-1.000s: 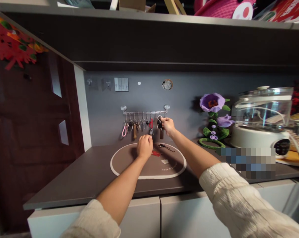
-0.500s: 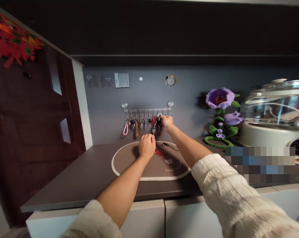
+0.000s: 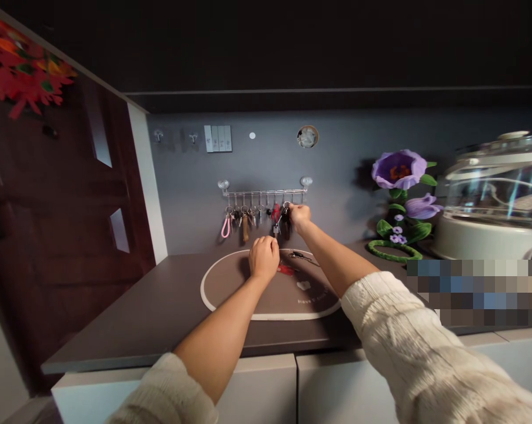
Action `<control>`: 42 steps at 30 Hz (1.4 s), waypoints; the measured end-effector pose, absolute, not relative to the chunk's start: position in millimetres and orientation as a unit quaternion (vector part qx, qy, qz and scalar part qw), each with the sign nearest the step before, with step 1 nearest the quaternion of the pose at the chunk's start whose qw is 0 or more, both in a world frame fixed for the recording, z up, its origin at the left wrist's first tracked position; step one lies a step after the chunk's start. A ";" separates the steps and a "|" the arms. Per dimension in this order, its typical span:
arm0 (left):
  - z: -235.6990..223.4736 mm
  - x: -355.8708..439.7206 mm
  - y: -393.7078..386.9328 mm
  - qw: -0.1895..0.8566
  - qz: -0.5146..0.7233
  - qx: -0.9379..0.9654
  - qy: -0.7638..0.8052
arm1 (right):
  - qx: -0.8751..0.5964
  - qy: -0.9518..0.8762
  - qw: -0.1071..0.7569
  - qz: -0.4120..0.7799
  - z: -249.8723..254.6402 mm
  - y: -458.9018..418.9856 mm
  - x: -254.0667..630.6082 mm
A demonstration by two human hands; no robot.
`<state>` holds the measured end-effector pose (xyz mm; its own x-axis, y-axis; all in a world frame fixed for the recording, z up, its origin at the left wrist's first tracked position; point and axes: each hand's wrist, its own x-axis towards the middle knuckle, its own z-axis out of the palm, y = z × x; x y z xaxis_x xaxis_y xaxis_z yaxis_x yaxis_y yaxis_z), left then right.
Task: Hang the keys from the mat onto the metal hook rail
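My right hand (image 3: 300,217) is closed at the right part of a clear hook rail (image 3: 266,192), its fingertips pinching a metal key ring (image 3: 286,205) with dark keys hanging below it. Lower and to the left, my left hand (image 3: 265,257) is curled shut over the mat, its knuckles towards me. Whatever its fingers hold is hidden. Just above them hangs a silver key or small lock (image 3: 275,228), beside a red item (image 3: 275,211). More key bunches hang leftward, with a pink strap (image 3: 226,226) and a brown fob (image 3: 245,228).
A brown oval mat (image 3: 230,288) with a pale rim lies on the dark counter (image 3: 129,318). On it are a red item (image 3: 286,268) and a black key fob (image 3: 300,255). Purple flowers (image 3: 399,171) and a lidded appliance (image 3: 491,229) stand at right. A dark cabinet (image 3: 266,47) overhangs.
The view has shifted slightly. Both hands keep nearly the same places, the right at the key ring and the left below the hanging keys.
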<state>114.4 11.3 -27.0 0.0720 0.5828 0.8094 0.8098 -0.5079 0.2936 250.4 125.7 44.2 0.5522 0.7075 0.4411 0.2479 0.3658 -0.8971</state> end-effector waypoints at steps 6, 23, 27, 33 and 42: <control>-28.4 113.0 13.0 0.102 -0.485 -0.723 -0.481 | -0.543 -0.451 0.687 0.175 39.1 118.6 254.8; -32.9 113.5 15.6 0.063 -0.444 -0.778 -0.440 | -0.533 -0.550 0.572 0.294 2.1 37.1 287.6; -34.3 113.7 15.9 0.042 -0.425 -0.795 -0.431 | -0.592 -0.619 0.481 0.187 -18.5 30.6 290.9; -35.1 114.1 17.8 0.017 -0.405 -0.805 -0.433 | -0.605 -0.711 0.356 0.045 -30.0 41.7 290.3; -38.4 114.9 21.3 0.015 -0.394 -0.812 -0.429 | -0.595 -0.751 0.285 0.010 -32.0 48.0 282.9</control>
<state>114.9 21.3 -38.4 0.3203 0.6857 0.6536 0.7095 -0.6308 0.3141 282.9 48.0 -32.0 -0.1296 0.8998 0.4167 0.8887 0.2918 -0.3536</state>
